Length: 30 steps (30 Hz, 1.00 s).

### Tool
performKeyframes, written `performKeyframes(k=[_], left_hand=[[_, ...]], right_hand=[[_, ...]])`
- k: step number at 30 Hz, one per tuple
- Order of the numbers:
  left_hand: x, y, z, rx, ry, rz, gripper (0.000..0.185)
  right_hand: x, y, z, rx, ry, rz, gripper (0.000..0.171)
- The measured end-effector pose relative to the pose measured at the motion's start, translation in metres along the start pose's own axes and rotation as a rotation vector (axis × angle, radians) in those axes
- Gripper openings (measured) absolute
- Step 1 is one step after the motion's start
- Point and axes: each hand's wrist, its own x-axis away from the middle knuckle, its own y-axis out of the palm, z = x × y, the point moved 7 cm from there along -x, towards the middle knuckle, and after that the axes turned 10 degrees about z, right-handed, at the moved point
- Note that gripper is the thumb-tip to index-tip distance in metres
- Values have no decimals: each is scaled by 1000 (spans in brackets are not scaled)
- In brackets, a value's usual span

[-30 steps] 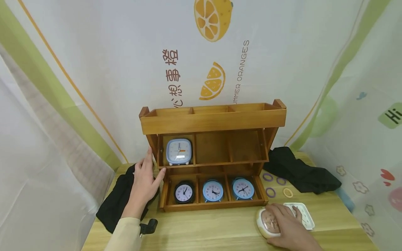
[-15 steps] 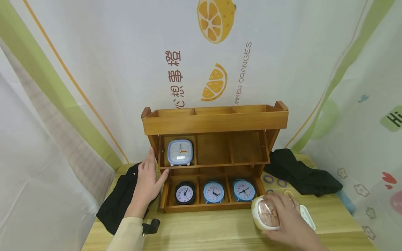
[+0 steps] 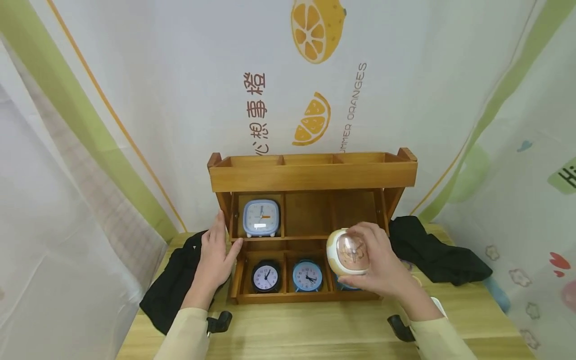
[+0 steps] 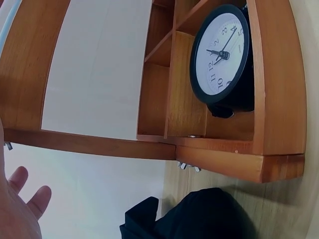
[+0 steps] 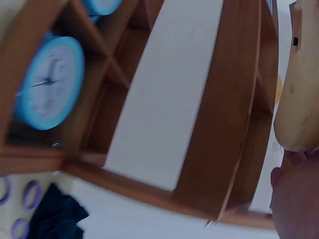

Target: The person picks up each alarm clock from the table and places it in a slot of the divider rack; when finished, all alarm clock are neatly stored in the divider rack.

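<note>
My right hand (image 3: 375, 262) grips a cream clock with a domed pinkish face (image 3: 348, 252), held in the air in front of the wooden shelf unit (image 3: 310, 175), before its lower right cell. In the right wrist view the cream clock (image 5: 299, 94) fills the right edge beside a blue clock (image 5: 47, 82). My left hand (image 3: 215, 252) rests flat against the shelf's left side, fingers straight. The middle tier holds a pale blue square clock (image 3: 261, 218). The bottom tier holds a black clock (image 3: 266, 276) and a blue clock (image 3: 307, 275); a third one is hidden behind my right hand.
Black cloth (image 3: 171, 285) lies left of the shelf and more black cloth (image 3: 436, 252) to its right. The shelf's middle and right cells on the middle tier hold nothing. A white tray corner (image 3: 438, 303) shows behind my right wrist. A printed curtain hangs behind.
My right hand has lifted the cream clock off the table at the right and carried it up and left, in front of the shelf. The left hand has stayed on the shelf's side.
</note>
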Motion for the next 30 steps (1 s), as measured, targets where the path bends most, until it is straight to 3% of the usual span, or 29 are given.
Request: performKeyframes(k=[7,13,22,30], left_hand=[[-1,1,1,21,-9,6,89],[-1,1,-1,17,-15,17,89],[-1,2,-1,1,-26,-7,89],[-1,1,-3,0,-32,-11,90]], right_hand=[[-46,22,-8,101,9,29,102],[-73,51,-10,96,49,19,96],[-88,73,-1,88,125,44,101],[-90,86,0,132,130,-20,97]])
